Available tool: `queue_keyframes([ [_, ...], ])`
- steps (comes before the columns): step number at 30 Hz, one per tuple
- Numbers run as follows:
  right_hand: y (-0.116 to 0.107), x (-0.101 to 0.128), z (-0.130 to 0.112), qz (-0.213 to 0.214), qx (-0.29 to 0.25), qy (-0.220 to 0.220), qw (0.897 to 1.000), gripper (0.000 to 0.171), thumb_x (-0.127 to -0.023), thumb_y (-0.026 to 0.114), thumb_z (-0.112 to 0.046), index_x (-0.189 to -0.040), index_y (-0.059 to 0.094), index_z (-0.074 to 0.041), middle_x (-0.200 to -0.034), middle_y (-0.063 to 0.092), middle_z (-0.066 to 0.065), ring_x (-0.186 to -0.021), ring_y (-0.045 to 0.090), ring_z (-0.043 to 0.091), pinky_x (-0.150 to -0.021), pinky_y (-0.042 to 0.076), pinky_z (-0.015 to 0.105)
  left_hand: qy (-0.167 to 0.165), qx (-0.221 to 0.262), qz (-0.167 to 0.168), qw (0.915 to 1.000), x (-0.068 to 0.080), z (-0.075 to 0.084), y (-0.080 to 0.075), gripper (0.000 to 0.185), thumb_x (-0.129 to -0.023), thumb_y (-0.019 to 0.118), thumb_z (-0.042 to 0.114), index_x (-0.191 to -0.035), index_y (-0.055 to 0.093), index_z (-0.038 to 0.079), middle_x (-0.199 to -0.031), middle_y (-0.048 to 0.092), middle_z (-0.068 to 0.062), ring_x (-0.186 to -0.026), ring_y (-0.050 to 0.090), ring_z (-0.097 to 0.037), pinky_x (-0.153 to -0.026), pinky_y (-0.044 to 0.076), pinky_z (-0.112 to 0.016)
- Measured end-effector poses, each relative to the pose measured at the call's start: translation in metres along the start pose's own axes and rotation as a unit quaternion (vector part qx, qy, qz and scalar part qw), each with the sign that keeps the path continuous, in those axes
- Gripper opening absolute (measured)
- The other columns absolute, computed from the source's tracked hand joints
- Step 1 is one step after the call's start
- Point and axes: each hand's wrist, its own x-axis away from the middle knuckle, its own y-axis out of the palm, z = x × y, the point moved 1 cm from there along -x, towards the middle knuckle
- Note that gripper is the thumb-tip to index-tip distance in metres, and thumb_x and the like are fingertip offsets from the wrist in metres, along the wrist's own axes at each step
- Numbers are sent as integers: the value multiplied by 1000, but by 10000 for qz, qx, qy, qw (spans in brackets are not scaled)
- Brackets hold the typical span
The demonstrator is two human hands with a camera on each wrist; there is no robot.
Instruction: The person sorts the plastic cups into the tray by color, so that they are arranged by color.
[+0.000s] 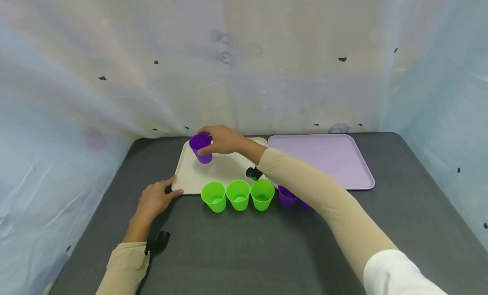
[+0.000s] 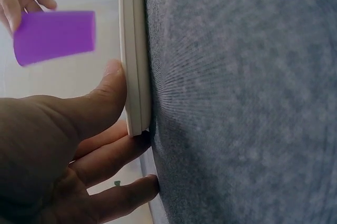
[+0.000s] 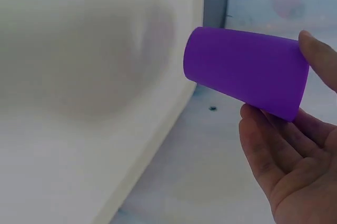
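Observation:
My right hand [image 1: 213, 140] reaches across to the far left corner of a white tray [image 1: 228, 172] and grips a purple cup [image 1: 201, 147] near its rim. The cup [image 3: 245, 71] hangs just above the tray [image 3: 79, 129], between the thumb and fingers of that hand [image 3: 295, 155]. My left hand [image 1: 156, 197] lies flat on the grey table at the tray's near left corner. Its thumb [image 2: 108, 92] rests against the tray rim [image 2: 134, 66] and its fingers lie straight beside it. The purple cup [image 2: 52, 36] shows beyond.
Three green cups [image 1: 238, 195] stand in a row in front of the white tray, with two more purple cups [image 1: 286, 197] to their right, partly behind my right arm. A lilac tray [image 1: 324, 159] lies at the back right. Pale sheeting walls the grey table [image 1: 248, 252].

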Motion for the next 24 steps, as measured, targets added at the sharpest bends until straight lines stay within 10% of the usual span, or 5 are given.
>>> queue_keyframes([
  [24, 52, -42, -10, -132, 212, 32, 9997, 70, -90, 72, -46, -146, 48, -12, -137, 61, 4, -122, 61, 18, -99, 50, 27, -63, -67, 34, 10000, 13, -9, -4, 74, -95, 60, 53, -153, 38, 15, -146, 44, -33, -124, 47, -59, -89, 43, -71],
])
